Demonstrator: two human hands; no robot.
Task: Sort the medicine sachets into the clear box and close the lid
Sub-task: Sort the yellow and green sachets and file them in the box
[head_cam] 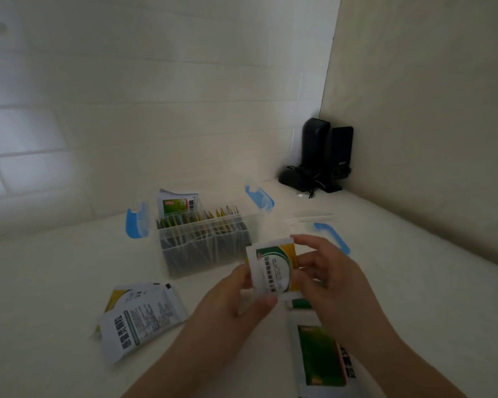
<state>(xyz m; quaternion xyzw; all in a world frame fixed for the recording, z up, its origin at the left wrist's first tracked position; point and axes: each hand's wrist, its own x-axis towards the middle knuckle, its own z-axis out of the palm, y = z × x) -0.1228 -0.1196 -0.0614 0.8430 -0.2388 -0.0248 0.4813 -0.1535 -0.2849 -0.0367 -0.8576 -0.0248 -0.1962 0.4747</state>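
Clear box [204, 248] packed with upright sachets; both hands' fingers [308, 248] pinch one sachet [273, 271], print seemingly blurred.

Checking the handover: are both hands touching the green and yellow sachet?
Touching. The head view shows the left hand and right hand pinching opposite edges of the sachet.

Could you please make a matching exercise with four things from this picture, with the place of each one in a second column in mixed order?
Things:
1. clear box
2. lid
3. black speakers
4. yellow-green sachet

Places:
A. in the far corner by the walls
B. held in both hands
C. flat on the table, right of the box
D. mid-table, open, sachets standing inside

Pairs: 1-D, 2-C, 3-A, 4-B
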